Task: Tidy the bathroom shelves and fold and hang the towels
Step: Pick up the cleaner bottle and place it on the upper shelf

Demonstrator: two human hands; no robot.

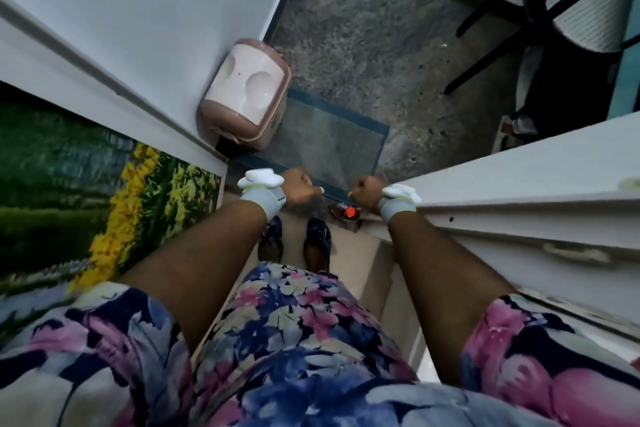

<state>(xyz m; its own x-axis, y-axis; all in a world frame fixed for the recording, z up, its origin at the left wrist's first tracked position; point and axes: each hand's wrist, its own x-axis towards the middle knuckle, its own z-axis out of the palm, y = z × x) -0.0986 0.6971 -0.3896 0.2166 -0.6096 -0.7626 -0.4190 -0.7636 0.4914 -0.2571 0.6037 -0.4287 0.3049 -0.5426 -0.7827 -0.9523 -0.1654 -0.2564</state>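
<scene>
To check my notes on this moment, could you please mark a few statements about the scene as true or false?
1. The left hand and the right hand are both curled and hold no towel. True.
2. The pink bin hangs from the left hand. False: it stands on the floor by the wall, apart from both hands.
3. A mat lies on the floor ahead of the shoes. True.
4. The person is barefoot. False: dark shoes are on both feet.
</scene>
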